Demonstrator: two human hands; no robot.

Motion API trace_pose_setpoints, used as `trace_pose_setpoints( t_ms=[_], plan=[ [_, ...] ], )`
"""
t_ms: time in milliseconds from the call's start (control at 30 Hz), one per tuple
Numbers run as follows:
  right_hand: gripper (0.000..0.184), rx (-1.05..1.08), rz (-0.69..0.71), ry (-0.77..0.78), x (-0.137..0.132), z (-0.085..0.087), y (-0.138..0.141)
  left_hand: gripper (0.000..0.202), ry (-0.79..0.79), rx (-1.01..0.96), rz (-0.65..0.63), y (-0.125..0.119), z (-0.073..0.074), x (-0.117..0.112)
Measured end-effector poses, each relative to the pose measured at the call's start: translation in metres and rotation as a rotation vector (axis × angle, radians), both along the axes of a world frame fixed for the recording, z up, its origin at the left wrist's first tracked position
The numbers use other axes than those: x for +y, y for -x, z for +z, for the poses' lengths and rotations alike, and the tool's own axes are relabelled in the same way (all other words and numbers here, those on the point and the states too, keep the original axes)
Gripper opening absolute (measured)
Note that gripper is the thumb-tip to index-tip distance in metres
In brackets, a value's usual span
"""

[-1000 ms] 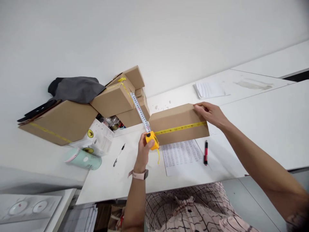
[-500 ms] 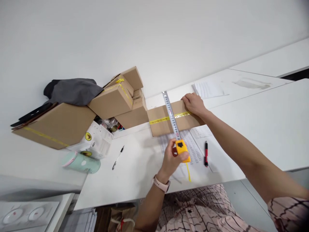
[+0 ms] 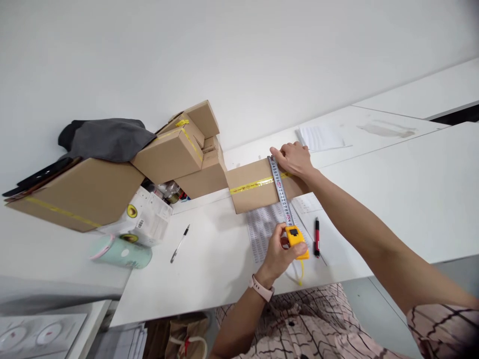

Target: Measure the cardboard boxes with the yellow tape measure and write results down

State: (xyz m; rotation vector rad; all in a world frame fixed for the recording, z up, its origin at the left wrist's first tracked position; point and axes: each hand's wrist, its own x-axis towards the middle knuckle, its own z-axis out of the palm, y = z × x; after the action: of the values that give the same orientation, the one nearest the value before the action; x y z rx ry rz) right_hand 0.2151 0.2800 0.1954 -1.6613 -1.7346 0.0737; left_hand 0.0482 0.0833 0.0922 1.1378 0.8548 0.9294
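One silver metal blade (image 3: 281, 193), not yet wound back, spans the brown cardboard box (image 3: 250, 177) over printed white paper (image 3: 259, 239); our left hand (image 3: 279, 253) grips its yellow tape measure (image 3: 297, 244), our right hand (image 3: 296, 158) curls over the box's far edge (how tightly, we cannot tell)

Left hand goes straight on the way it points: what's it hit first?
Most likely the near side of the cardboard box, with the tape measure held in the left hand arriving first. Exact height is unclear from this one view.
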Motion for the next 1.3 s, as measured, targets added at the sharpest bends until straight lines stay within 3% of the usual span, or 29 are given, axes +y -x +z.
trace_pose_setpoints(
  t_ms=[433, 633, 800, 1167, 1300],
  plan=[
    [0.051, 0.009, 0.027, 0.086, 0.006, 0.003, -0.005, 0.057, -0.034, 0.033, -0.034, -0.025, -0.014, 0.004],
    [0.054, -0.022, 0.018, 0.084, 0.001, 0.004, -0.004, 0.077, -0.086, 0.028, 0.054, -0.032, -0.005, 0.027],
    [0.053, -0.017, 0.018, 0.081, -0.002, 0.006, -0.004, 0.064, -0.1, -0.034, 0.112, -0.033, 0.008, 0.042],
    [0.057, -0.013, 0.019, 0.072, -0.004, 0.005, -0.004, 0.07, -0.089, -0.041, 0.119, -0.034, 0.007, 0.041],
    [0.061, -0.025, 0.023, 0.1, -0.005, 0.006, -0.006, 0.068, -0.081, -0.045, 0.06, -0.019, 0.005, 0.024]
  ],
)
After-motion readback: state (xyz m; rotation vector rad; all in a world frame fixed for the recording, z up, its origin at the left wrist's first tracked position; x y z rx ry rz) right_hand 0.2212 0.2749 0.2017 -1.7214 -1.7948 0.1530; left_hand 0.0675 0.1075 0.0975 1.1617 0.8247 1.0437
